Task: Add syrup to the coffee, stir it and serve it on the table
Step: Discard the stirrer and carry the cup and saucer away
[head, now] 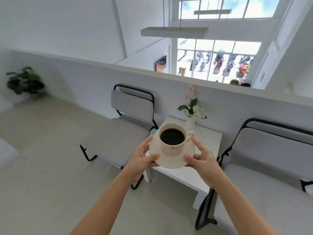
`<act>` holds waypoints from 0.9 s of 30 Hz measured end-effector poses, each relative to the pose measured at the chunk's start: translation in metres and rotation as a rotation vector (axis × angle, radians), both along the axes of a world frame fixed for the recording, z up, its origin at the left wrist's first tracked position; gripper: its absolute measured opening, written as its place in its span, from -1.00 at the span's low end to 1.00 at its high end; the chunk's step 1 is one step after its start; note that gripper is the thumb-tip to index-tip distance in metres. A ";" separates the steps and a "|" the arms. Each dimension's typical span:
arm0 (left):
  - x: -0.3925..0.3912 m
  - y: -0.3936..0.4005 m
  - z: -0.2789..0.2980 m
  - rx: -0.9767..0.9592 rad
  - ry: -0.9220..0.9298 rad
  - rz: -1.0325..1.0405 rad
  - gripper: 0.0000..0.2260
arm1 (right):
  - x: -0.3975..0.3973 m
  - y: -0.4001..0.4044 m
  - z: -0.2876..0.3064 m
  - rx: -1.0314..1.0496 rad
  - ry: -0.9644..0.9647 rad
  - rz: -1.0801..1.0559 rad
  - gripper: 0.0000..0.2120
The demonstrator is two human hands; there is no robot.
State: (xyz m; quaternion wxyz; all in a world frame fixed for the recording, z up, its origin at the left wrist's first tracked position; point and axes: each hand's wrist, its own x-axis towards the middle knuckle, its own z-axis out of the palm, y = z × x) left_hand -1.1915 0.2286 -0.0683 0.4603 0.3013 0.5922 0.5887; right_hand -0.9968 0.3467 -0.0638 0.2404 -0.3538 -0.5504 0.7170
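A cream cup (171, 147) full of dark coffee stands upright on a cream saucer (172, 162), its handle pointing right. My left hand (141, 157) grips the saucer's left rim and my right hand (203, 161) grips its right rim. I hold cup and saucer in the air above the near left part of a small white table (205, 146). No spoon or syrup is in view.
A white vase with flowers (191, 116) stands at the table's far edge against a low white wall. Grey cushioned chairs with black frames flank the table, one left (122, 133) and one right (264, 160). A potted plant (25, 82) sits far left on the floor.
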 end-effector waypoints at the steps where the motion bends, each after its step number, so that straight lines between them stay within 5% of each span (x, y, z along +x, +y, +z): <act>1: -0.011 0.009 -0.002 -0.002 0.002 0.006 -0.47 | -0.012 0.011 -0.003 -0.008 -0.005 0.002 -0.23; 11: -0.135 0.123 -0.064 -0.053 0.033 -0.134 -0.46 | -0.120 0.103 -0.054 -0.037 -0.110 -0.093 -0.20; 16: -0.194 0.190 -0.111 -0.146 0.030 -0.249 -0.29 | -0.163 0.147 -0.088 -0.065 -0.138 -0.199 -0.22; 27: -0.237 0.292 -0.212 -0.259 -0.009 -0.407 -0.15 | -0.200 0.217 -0.208 -0.142 -0.224 -0.364 -0.19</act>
